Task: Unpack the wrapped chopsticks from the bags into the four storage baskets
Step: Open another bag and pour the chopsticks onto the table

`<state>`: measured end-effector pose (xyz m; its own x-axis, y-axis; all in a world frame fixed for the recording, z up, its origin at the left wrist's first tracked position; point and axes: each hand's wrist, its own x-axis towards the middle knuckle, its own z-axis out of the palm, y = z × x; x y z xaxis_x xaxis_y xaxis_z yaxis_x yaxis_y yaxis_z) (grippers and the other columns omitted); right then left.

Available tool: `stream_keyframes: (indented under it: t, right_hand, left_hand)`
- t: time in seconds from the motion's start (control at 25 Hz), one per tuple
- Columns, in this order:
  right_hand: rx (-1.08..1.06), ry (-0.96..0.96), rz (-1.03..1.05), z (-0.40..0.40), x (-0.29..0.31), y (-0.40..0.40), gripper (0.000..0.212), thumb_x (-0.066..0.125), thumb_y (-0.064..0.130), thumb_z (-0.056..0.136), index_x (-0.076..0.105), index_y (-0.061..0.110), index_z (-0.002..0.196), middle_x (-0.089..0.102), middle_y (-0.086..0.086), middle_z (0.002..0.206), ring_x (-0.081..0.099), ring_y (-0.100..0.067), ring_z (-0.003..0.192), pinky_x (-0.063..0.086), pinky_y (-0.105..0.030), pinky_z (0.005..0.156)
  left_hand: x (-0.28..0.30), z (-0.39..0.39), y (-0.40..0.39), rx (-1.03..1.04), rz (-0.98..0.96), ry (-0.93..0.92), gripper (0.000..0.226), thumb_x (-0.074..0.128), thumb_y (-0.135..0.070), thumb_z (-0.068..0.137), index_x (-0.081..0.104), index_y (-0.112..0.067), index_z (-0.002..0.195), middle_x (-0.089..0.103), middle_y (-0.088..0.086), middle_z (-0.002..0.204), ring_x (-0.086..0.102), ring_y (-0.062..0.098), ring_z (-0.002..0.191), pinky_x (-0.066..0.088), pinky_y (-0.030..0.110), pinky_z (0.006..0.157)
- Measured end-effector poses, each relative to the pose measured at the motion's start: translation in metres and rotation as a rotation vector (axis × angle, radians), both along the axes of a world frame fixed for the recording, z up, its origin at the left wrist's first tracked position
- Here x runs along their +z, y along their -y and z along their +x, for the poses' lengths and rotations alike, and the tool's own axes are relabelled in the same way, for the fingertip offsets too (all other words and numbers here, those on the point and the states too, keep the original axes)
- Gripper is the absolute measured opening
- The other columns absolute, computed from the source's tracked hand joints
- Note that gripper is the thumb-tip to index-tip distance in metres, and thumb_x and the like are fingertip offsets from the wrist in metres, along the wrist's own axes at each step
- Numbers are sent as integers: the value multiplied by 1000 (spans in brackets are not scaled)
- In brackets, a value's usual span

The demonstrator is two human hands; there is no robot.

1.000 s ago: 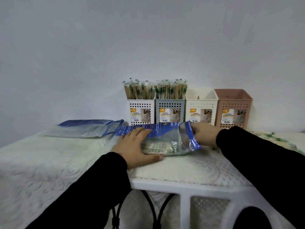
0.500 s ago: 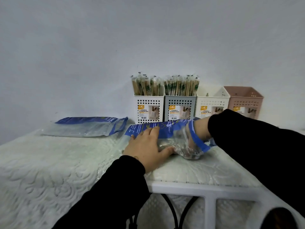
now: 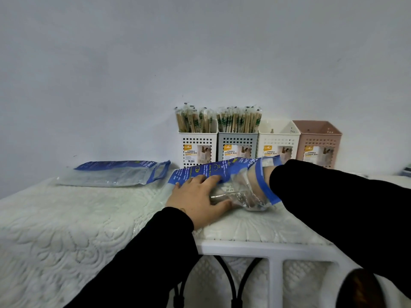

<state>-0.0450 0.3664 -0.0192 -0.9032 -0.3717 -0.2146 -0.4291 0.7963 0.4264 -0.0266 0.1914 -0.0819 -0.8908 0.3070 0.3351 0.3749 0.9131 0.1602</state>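
Observation:
A blue and clear bag (image 3: 206, 172) lies on the quilted cover in front of the baskets. My left hand (image 3: 195, 196) presses on top of it with the thumb along its near side. My right hand (image 3: 251, 187) is inside the bag's open mouth up to the wrist, blurred behind the plastic. Four baskets stand in a row against the wall. Wrapped chopsticks (image 3: 193, 121) fill the white basket (image 3: 195, 141), and more chopsticks (image 3: 239, 121) fill the grey basket (image 3: 238, 141). No chopsticks show above the second white basket (image 3: 278, 141) or the pink basket (image 3: 318, 138).
A second blue and clear bag (image 3: 115, 174) lies flat at the left, near the wall. The white quilted cover (image 3: 66, 218) spreads over the table. The table's white front frame (image 3: 266, 250) runs below my arms. The wall stands right behind the baskets.
My right hand has gone from the bag's mouth to deep inside it, lifting that end. My left hand has stayed on the bag. The camera has turned left.

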Motion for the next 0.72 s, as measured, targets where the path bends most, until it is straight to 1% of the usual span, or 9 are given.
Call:
stream_keyframes:
  t: [0.08, 0.12, 0.16, 0.24, 0.32, 0.4, 0.56, 0.64, 0.72]
  right_hand:
    - [4, -28, 63, 8, 3, -14, 37, 40, 26, 101, 58, 0, 120, 58, -15, 120, 54, -27, 114, 37, -31, 100]
    - [-6, -85, 95, 7, 5, -26, 37, 43, 26, 100, 57, 0, 123, 59, -16, 123, 56, -29, 116, 41, -34, 96]
    - [-29, -169, 87, 9, 8, -39, 35, 47, 26, 98, 57, 4, 123, 60, -13, 122, 59, -30, 113, 46, -33, 89]
    - [-116, -336, 12, 18, 11, -61, 33, 50, 29, 94, 54, 16, 124, 63, -5, 119, 62, -27, 106, 48, -30, 78]
    - [-93, -423, -42, 25, 9, -84, 38, 51, 30, 91, 44, 23, 128, 63, -3, 117, 63, -26, 99, 47, -31, 69]
    - [-94, -454, -72, 31, 8, -106, 40, 49, 22, 90, 38, 22, 128, 63, -6, 113, 63, -27, 94, 50, -33, 68]
    - [-139, -483, -144, 38, 3, -157, 43, 47, 18, 84, 35, 22, 126, 64, -5, 106, 62, -27, 90, 55, -37, 74]
    - [-180, -469, -196, 39, 0, -183, 39, 49, 20, 85, 38, 24, 123, 63, -4, 107, 62, -26, 89, 55, -37, 75]
    - [-219, -445, -223, 36, -3, -208, 44, 51, 25, 86, 36, 25, 126, 63, -4, 112, 63, -24, 90, 56, -37, 76]
  left_hand:
    - [0, 0, 1, -6, -12, 13, 82, 27, -88, 70, 26, -48, 141, 39, -6, 148, 38, 19, 135, 28, 52, 112]
    - [1, 1, 1, -4, -17, 21, 83, 26, -90, 70, 26, -48, 141, 39, -7, 148, 38, 19, 135, 28, 52, 111]
    - [1, 1, 1, -1, -25, 28, 81, 26, -90, 72, 25, -48, 141, 39, -7, 147, 39, 20, 135, 28, 52, 111]
    - [3, 4, 0, -6, -56, 16, 69, 29, -83, 79, 26, -49, 139, 41, -5, 145, 42, 22, 131, 31, 51, 110]
    - [7, 7, -5, -26, -121, -40, 50, 34, -65, 92, 29, -46, 138, 43, -5, 143, 46, 23, 126, 36, 44, 106]
    - [10, 9, -13, -19, -173, -62, 41, 36, -49, 98, 32, -44, 138, 47, -4, 142, 49, 25, 124, 38, 42, 104]
    - [15, 13, -34, 101, -215, -17, 43, 32, -37, 98, 35, -37, 141, 50, 0, 141, 47, 26, 128, 30, 49, 111]
    - [20, 15, -47, 177, -241, -46, 43, 29, -35, 95, 49, -30, 133, 55, 1, 134, 50, 25, 123, 28, 49, 111]
    - [26, 19, -62, 273, -254, -63, 44, 26, -38, 93, 64, -21, 109, 63, 5, 118, 56, 26, 109, 31, 48, 108]
